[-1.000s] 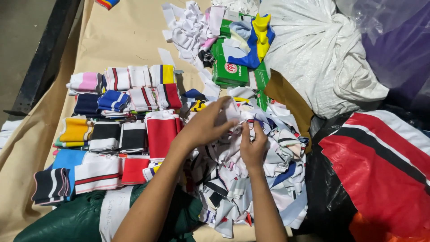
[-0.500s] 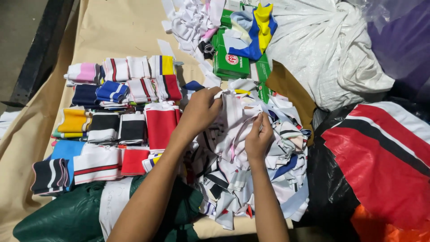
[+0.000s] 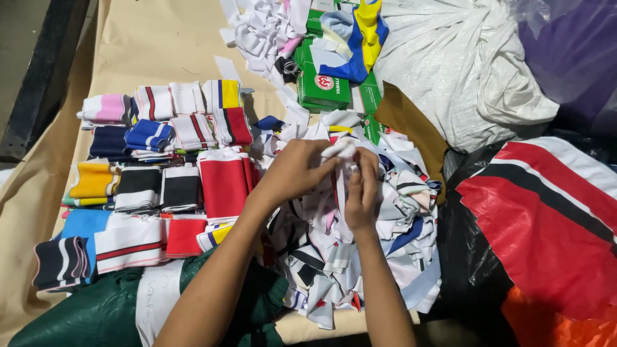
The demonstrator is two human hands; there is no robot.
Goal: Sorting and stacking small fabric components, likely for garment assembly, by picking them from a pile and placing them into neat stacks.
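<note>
Tan paper-covered worktop point(image 3: 160, 38), dark floor strip past its left edge; big white sack point(image 3: 463, 71) at the far right corner, red/black/white striped fabric point(image 3: 546, 218) off the right edge, green boxes point(image 3: 324, 87) w/ a blue-yellow piece point(image 3: 363, 38) at the far edge. Folded knit bands point(image 3: 154, 173) sit in rows on the left half. Loose pile of trim scraps point(image 3: 360, 257) mid-worktop, near edge. Left hand point(image 3: 292, 170) & right hand point(image 3: 361, 189) both pinch closed on a small white scrap point(image 3: 339, 151) just above the pile. Scrap looks light, soft, floppy, not fragile; prob best taken at its ends & pulled flat
</note>
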